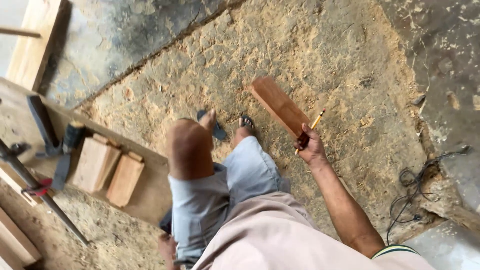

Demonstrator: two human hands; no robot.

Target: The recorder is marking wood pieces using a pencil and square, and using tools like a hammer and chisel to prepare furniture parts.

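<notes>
Head view: right hand closed around the lower end of a reddish wooden board, with a yellow pencil held alongside. Board's long axis runs up-left from the grip, over the sawdust-covered floor. Left hand mostly hidden behind the leg; grip cannot be told.
</notes>
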